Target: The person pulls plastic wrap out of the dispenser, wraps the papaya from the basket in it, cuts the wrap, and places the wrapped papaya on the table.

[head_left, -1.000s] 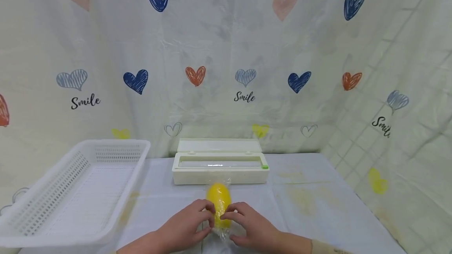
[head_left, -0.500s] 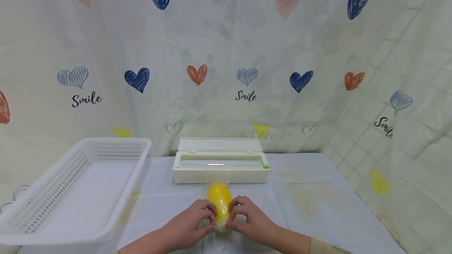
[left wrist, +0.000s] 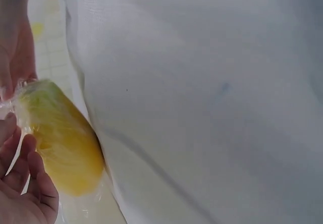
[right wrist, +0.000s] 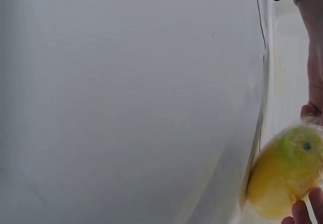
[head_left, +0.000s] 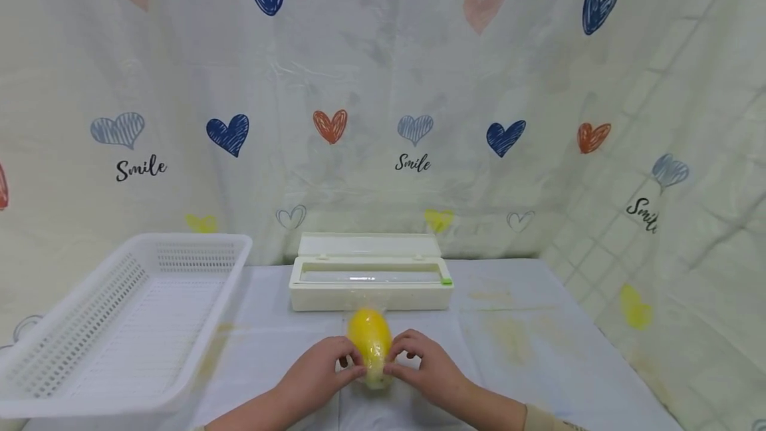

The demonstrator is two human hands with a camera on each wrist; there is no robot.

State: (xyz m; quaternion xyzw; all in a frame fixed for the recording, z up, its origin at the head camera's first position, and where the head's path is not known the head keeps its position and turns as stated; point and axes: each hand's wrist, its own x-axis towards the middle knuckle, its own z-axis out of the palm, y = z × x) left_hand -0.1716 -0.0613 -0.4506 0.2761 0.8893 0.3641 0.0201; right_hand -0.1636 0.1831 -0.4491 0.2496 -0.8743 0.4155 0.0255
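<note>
A yellow mango point(head_left: 368, 332), greenish at its near end, lies on the white-covered table in the head view. Clear plastic wrap point(left wrist: 9, 104) covers it and bunches at that end. My left hand point(head_left: 320, 368) pinches the wrap on the left of the near end, thumb against bent fingers. Opposite it, my right hand point(head_left: 432, 372) pinches the wrap on the right side. A small dark spot shows on the mango's greenish end in the right wrist view, where only some fingertips point(right wrist: 301, 212) of the right hand appear.
Behind the mango stands a white wrap dispenser point(head_left: 371, 298) with its lid raised, a roll inside and a green slider at the right. A white perforated plastic basket point(head_left: 224, 311) sits at the left. A heart-printed curtain point(head_left: 359, 72) hangs along the table's back.
Both hands have come in around the mango's near end and now pinch the wrap there. The right hand has shifted off the mango's top to its side. The near end has lifted slightly.
</note>
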